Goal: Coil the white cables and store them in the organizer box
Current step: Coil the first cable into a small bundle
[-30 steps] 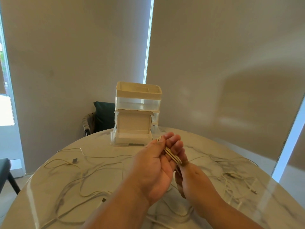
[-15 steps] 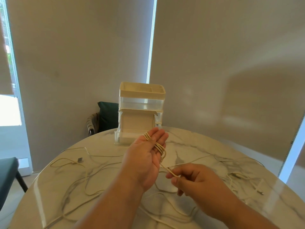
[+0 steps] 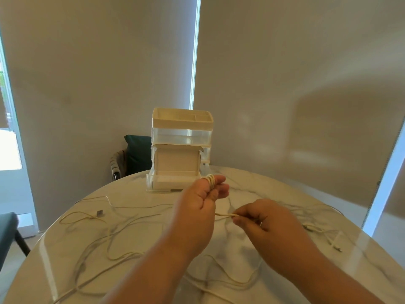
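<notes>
White cables (image 3: 92, 250) sprawl over the marble table (image 3: 258, 183); organizer box (image 3: 182, 128) stands behind.

Marble table (image 3: 274, 186) carries the organizer box (image 3: 182, 150) beyond the left hand (image 3: 195, 213), with loose white cables (image 3: 122, 226) sprawled to its left and past the right hand (image 3: 263, 222)

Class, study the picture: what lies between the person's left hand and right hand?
In the head view, a short stretch of white cable runs from the coil on the left hand to the right hand, which pinches it; the marble table lies beneath.
</notes>
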Available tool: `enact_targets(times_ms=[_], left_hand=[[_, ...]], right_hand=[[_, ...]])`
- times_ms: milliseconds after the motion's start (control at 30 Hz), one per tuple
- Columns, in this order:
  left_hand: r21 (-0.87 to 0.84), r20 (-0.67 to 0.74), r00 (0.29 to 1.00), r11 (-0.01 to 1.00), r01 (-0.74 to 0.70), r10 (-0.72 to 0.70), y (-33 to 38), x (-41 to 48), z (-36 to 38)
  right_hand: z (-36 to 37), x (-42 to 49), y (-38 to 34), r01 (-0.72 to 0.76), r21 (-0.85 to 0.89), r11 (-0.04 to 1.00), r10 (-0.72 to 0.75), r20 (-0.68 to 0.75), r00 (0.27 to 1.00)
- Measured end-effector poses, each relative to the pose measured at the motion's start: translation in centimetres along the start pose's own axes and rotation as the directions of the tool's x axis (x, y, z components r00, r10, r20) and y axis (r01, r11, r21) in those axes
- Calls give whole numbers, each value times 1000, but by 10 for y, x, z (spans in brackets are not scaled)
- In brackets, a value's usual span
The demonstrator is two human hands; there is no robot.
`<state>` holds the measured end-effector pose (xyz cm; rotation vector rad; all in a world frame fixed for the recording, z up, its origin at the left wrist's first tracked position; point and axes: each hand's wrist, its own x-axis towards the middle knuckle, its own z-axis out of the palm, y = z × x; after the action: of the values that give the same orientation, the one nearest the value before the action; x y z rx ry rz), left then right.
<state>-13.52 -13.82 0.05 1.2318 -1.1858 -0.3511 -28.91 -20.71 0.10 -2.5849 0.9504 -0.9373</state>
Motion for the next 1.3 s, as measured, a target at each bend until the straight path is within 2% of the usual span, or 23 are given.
enact_targets(times_ms=[133, 233, 400, 500, 600, 733, 967, 1067, 1167, 1233, 1300], left_hand=[[156, 145, 989, 988, -5, -18, -3, -2, 5], [209, 210, 973, 977, 48, -92, -5, -4, 8], [85, 313, 931, 981, 172, -190, -4, -4, 5], [185, 401, 893, 972, 141, -206, 0, -5, 2], [252, 425, 869, 956, 153, -251, 2, -4, 2], [341, 476, 847, 937, 73, -239, 1, -1, -1], [160, 591, 752, 957, 243, -290, 4, -1, -8], [139, 570, 759, 948, 287, -313, 6, -2, -4], [167, 539, 788, 954, 248, -299, 3, -2, -2], [118, 558, 781, 959, 258, -280, 2, 0, -2], [-11, 589, 755, 931, 365, -289, 0, 0, -2]], right_hand=[[6, 0, 2, 134, -48, 990, -140, -162, 977], [9, -1, 0, 207, -70, 976, -217, -202, 955], [6, 3, 3, 292, -40, 956, -291, -293, 911], [6, 4, 3, 319, -37, 947, -315, -308, 898], [7, 5, 7, 304, -51, 951, -304, -321, 897], [4, 7, 9, 348, -65, 935, -348, -345, 872], [-2, 7, 17, 314, 73, 947, -274, -332, 903], [-1, 6, 16, 280, 189, 941, -219, -291, 931], [4, 5, 16, 199, 318, 927, -134, -216, 967], [5, 3, 13, 168, 356, 919, -101, -197, 975], [3, 2, 7, 179, 401, 898, -105, -198, 975]])
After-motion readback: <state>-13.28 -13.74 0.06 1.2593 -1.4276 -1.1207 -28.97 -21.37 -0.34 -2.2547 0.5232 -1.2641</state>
